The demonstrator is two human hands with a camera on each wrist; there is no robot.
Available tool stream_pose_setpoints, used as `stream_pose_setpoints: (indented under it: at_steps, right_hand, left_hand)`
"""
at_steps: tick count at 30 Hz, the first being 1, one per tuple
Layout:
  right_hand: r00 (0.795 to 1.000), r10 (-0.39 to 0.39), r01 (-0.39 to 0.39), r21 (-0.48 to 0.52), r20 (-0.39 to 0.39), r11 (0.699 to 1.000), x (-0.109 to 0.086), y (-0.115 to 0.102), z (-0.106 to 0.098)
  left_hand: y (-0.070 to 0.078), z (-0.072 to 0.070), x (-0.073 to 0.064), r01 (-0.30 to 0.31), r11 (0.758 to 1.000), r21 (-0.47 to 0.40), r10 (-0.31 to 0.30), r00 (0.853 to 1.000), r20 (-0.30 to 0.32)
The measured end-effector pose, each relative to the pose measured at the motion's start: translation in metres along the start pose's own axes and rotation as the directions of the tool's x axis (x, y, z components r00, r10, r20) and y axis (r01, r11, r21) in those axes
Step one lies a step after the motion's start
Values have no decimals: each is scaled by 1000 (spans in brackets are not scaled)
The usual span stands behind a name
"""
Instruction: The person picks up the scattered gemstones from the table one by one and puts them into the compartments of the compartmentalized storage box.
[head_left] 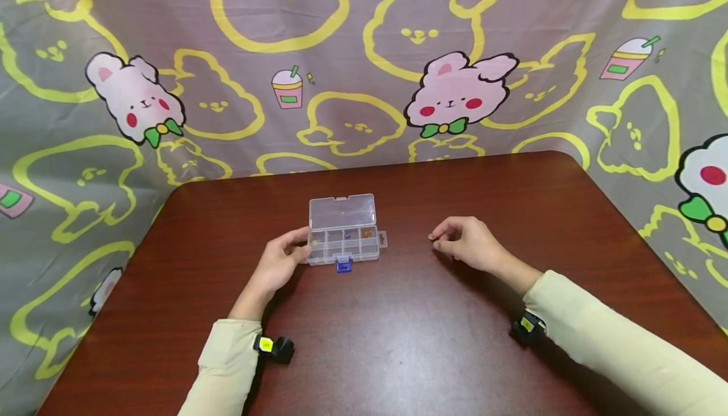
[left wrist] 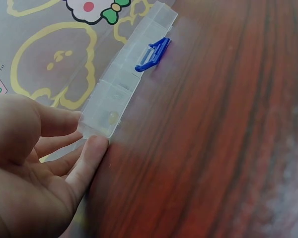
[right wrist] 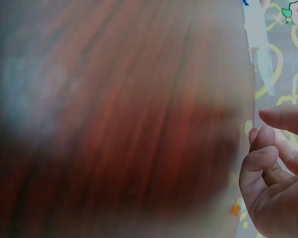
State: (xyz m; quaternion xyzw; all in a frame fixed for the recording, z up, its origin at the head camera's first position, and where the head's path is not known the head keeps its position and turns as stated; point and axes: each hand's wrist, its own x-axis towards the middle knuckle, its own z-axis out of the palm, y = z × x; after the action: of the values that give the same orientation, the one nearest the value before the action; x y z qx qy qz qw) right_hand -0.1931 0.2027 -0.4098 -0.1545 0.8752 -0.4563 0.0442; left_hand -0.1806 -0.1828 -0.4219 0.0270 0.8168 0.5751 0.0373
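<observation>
A clear plastic compartment box (head_left: 344, 246) stands on the table with its lid (head_left: 342, 212) raised and a blue latch (head_left: 344, 265) at its front. Small pieces lie in some compartments, among them an orange one (head_left: 366, 233) at the back right and a pale yellow one (left wrist: 113, 117) at the left end. My left hand (head_left: 279, 260) grips the box's left end between thumb and fingers. To the right of the box, apart from it, my right hand (head_left: 467, 243) pinches a small brownish piece (head_left: 430, 236) at its fingertips; its kind is too small to tell.
The dark red-brown wooden table (head_left: 387, 340) reflects light near its front. A grey curtain (head_left: 352, 30) with cartoon patterns hangs behind the table and along both sides. A clear hanging tab (head_left: 383, 239) juts from the box's right end.
</observation>
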Motion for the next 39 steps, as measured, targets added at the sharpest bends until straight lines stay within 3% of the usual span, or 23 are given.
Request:
stream_pose_setpoints:
  at_steps: [18,29,39]
  right_hand:
    - [999,38,-38,-15,4,999,14,1,-2]
    - [991,124,-122,-33,46,992,21,2,0]
    - [990,128,-126,-40,50,991,23,3,0]
  left_hand:
    - [0,0,0,-8,1000,-13,8,1000,-7]
    - [-1,1,1,-9,1000,-24,9,1000,-8]
    - [-1,0,0,-8,999,-39,8,1000,-10]
